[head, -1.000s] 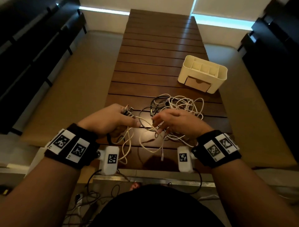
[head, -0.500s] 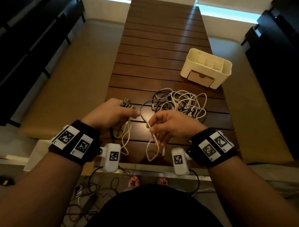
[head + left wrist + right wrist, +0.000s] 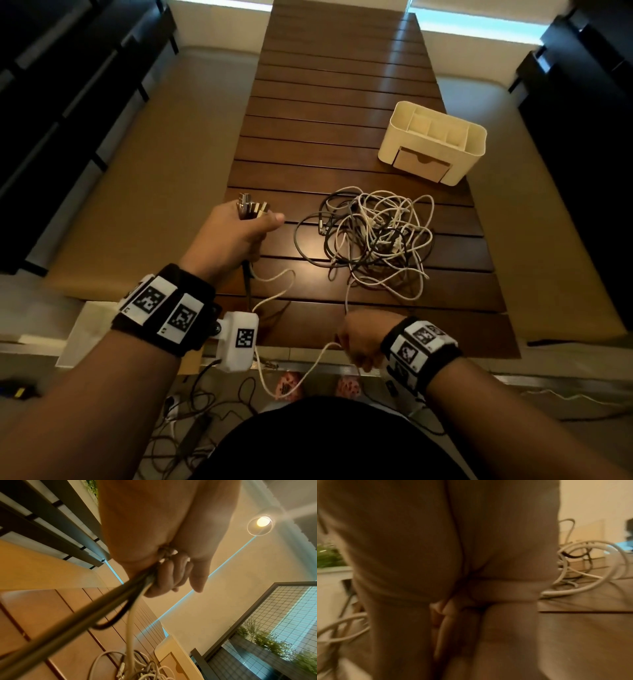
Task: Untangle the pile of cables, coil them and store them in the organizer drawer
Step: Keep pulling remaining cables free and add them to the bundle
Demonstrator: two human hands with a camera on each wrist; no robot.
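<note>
A tangled pile of white and black cables [image 3: 373,236] lies on the slatted wooden table [image 3: 329,102]. My left hand [image 3: 239,229] grips a bundle of cable plugs [image 3: 251,207] that stick up out of the fist; in the left wrist view its fingers [image 3: 164,577] curl round the black and white cords [image 3: 130,601]. At the table's near edge my right hand [image 3: 359,342] grips a white cable [image 3: 305,371], which loops down below the edge and runs up toward the pile. The cream organizer [image 3: 433,145] with its shut drawer [image 3: 419,164] stands at the far right.
Beige benches [image 3: 147,192] flank the table on both sides. Dark railings [image 3: 68,102] stand at the far left and right. On the floor below the near edge lie loose dark wires [image 3: 191,411] and the person's feet.
My right hand has pulled the white cable back from the pile to the table's near edge. The left hand has lifted slightly and moved forward, plugs still in its fist.
</note>
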